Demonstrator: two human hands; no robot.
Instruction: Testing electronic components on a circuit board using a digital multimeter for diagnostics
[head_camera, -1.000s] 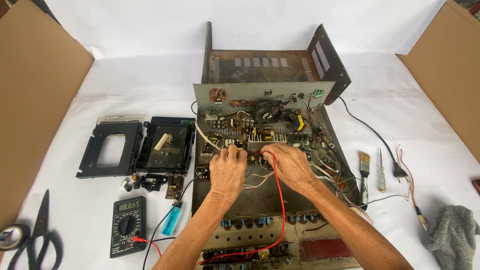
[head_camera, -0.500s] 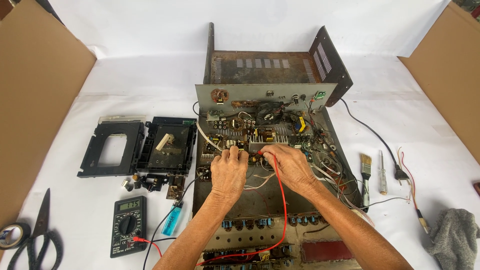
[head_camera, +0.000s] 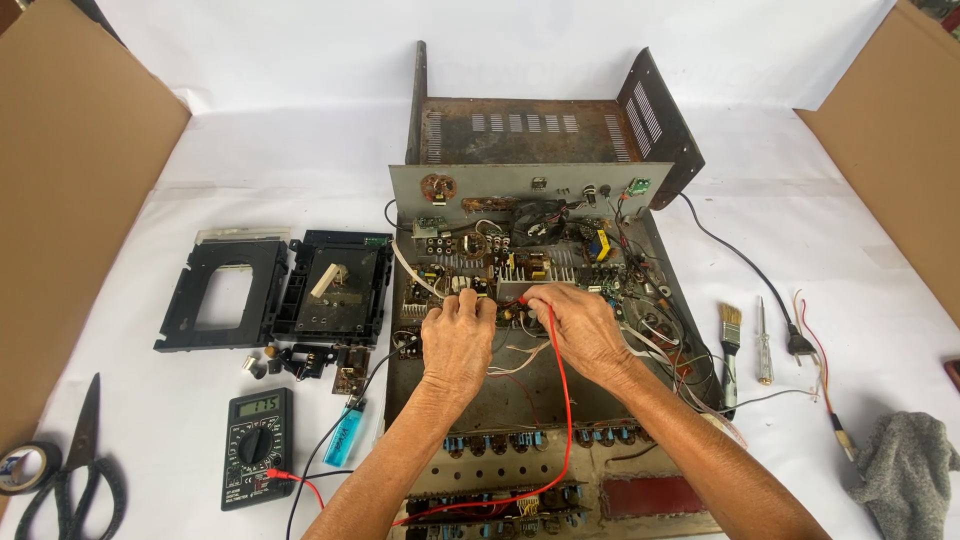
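Where the view begins, at its bottom edge, the front strip of the opened amplifier chassis (head_camera: 520, 380) lies closest to the person, with a row of small blue parts along it. From there a red probe lead (head_camera: 566, 400) rises in a curve toward the right hand (head_camera: 580, 325). This hand is closed in a pinch around the red probe (head_camera: 527, 299), whose tip points left and a little away, down onto the circuit board (head_camera: 500, 270). The long axis of the probe runs almost across the board, from the right hand toward the left one. The left hand (head_camera: 458, 335) is just beside it, knuckles up and fingers curled onto the board; it seems to hold the black probe, but the fingers hide it, so I cannot tell its grip for sure. The two hands are near each other but not touching, and the spot under test lies between them, nearer to the right hand.

To the left, on the white cloth (head_camera: 280, 150), the multimeter (head_camera: 257, 445) lies near the person, with a blue lighter (head_camera: 344, 435) beside it and scissors (head_camera: 75, 480) further left. Behind them two black plastic frames (head_camera: 275, 295) lie side by side. To the right lie a paint brush (head_camera: 730, 345), a screwdriver (head_camera: 763, 340) and a grey rag (head_camera: 905, 475). Farthest away, the metal cover (head_camera: 545, 130) stands behind the chassis.
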